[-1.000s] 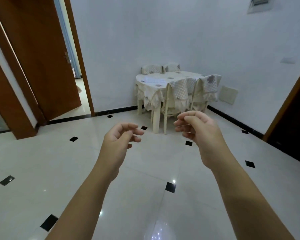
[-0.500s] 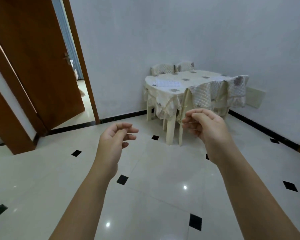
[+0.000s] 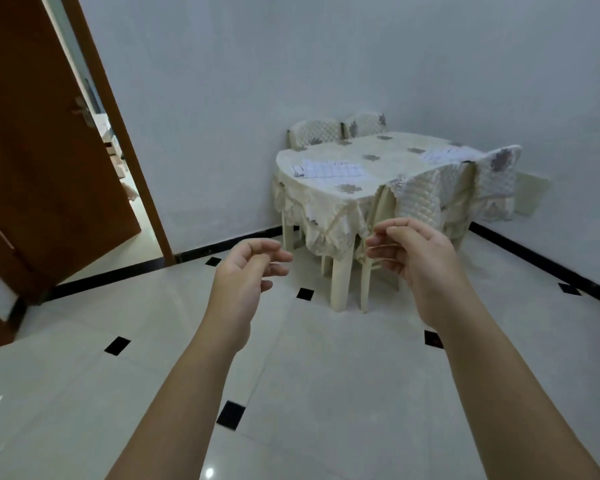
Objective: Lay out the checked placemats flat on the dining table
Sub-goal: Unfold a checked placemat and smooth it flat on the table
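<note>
The dining table (image 3: 378,168) stands in the far right corner under a cream floral cloth. A white checked placemat (image 3: 329,169) lies on its near left end, with a corner rumpled at its left edge. A second checked placemat (image 3: 447,154) lies at the far right of the tabletop, partly hidden by a chair back. My left hand (image 3: 246,275) and my right hand (image 3: 413,258) are raised in front of me, well short of the table. The fingers of both curl loosely and hold nothing.
Chairs with quilted covers (image 3: 426,199) stand along the table's near right side, and two more (image 3: 336,131) at its far side. An open brown door (image 3: 49,150) and doorway are on the left. Glossy tiled floor (image 3: 309,393) lies between me and the table.
The table has grown larger in view and shifted right, so I have come closer to it. Both hands stay raised and empty in much the same pose.
</note>
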### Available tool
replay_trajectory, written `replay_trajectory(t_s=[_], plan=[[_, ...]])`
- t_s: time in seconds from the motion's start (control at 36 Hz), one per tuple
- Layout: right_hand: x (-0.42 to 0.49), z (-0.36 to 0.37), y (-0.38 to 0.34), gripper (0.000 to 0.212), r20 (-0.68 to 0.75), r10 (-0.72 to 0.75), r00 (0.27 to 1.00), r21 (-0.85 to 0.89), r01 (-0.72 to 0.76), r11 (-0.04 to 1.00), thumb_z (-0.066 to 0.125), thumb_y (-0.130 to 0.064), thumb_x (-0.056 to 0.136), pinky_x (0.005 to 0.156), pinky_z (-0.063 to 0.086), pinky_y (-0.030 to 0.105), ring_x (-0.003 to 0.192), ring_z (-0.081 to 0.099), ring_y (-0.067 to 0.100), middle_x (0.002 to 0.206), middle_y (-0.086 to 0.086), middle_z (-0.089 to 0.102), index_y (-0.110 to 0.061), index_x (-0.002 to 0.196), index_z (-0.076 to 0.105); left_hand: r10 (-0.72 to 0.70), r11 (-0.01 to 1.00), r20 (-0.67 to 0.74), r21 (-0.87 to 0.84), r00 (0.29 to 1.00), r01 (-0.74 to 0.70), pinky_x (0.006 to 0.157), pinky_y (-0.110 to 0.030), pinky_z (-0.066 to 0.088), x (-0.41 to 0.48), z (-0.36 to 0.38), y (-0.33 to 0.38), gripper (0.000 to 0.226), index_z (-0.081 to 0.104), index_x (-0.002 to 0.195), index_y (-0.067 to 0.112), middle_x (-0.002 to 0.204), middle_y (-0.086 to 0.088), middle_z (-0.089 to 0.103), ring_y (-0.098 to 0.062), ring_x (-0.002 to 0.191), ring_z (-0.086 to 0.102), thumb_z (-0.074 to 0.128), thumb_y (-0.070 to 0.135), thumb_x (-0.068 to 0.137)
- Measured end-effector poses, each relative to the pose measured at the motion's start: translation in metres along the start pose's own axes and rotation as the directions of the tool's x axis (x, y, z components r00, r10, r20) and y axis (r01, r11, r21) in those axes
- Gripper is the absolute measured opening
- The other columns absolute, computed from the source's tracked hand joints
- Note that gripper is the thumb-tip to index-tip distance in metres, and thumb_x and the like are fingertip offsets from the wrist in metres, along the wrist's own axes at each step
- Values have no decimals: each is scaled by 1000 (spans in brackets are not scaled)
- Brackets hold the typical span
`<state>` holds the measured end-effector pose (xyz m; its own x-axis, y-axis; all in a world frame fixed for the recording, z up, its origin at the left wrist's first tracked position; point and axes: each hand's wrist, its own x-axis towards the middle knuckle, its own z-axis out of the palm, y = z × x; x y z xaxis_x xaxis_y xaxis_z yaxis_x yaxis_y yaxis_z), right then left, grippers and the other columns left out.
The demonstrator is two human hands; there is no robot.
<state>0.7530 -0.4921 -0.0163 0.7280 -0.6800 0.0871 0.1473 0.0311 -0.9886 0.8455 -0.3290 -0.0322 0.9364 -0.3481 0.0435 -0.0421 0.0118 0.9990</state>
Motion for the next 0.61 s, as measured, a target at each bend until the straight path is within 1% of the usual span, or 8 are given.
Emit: replay_trajectory(t_s=[0.06,0.17,0.25,0.33,0.44,0.5,0.61], plan=[[41,0,5,29,-23,5,1000,18,-4,1000,41,-2,92,66,45,24,61,61,13,64,-2,66,-14,75,61,4,1000,-8,-1,1000,-4,83,-35,47,41,13,-2,28,62,88,20,69,12,71,-5,65,63,40,4,94],[124,1,8,28,-29,23,999,28,-22,999,41,-2,92,63,44,23,64,61,15,65,-2,67,-14,77,62,-10,999,-46,-31,999,8,80,-33,45,118,39,1,28,62,87,19,70,9,71,-9,69,62,40,3,94],[182,5,8,27,-35,13,999,29,-12,999,42,-2,92,65,44,23,64,62,15,64,-3,67,-13,78,63,-8,999,-40,-40,999,6,78,-32,45,170,58,1,28,62,88,19,75,6,71,-10,70,63,40,2,94],[231,14,16,26,-27,14,1000,28,-14,1000,42,-2,91,66,44,25,63,61,14,67,-1,67,-12,80,63,-13,999,-48,-40,999,11,73,-29,44,218,73,-3,28,62,87,18,76,5,71,-9,67,62,40,2,94],[289,26,35,27,9,76,997,-3,-76,997,41,-1,92,63,42,23,62,60,13,71,3,66,-12,79,62,-40,998,-25,-46,999,39,71,-28,43,278,89,-15,27,62,87,18,73,6,70,-9,67,61,41,2,93],[319,29,45,27,-3,97,995,-17,-97,995,42,-1,91,63,42,22,60,60,11,71,3,65,-13,77,61,-46,997,-8,-62,999,45,71,-28,42,308,98,-21,27,62,87,17,73,6,70,-8,66,60,41,1,93],[381,41,61,26,-38,102,994,-30,-103,994,42,-2,92,67,44,25,61,61,12,69,-1,67,-13,79,62,-61,995,37,-79,997,64,69,-27,40,375,111,-35,25,61,87,17,68,9,70,-5,62,60,41,2,92]])
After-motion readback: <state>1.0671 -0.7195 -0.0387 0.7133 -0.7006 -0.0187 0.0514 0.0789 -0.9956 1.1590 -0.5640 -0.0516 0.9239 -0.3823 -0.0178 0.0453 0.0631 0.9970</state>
